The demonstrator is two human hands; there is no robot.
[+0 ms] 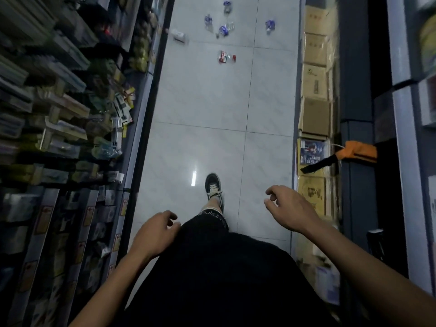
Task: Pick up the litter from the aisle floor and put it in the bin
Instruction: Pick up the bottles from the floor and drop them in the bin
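Observation:
Litter lies far ahead on the white tiled aisle floor (pixel 212 102). A red and white wrapper (pixel 226 57) is the nearest piece. Beyond it are several blue and clear wrappers, one (pixel 223 30) in the middle, one (pixel 270 25) to the right and one (pixel 208 20) to the left. A white crumpled piece (pixel 178 35) lies by the left shelf foot. My left hand (pixel 154 232) and my right hand (pixel 289 207) hang in front of me, fingers loosely curled, holding nothing. No bin is in view.
Stocked shelves (pixel 59 114) line the left side. Cardboard boxes (pixel 315 83) line the right edge, backed by a dark shelf unit with an orange item (pixel 358 151) sticking out. My foot in a dark shoe (pixel 213 188) is stepping forward.

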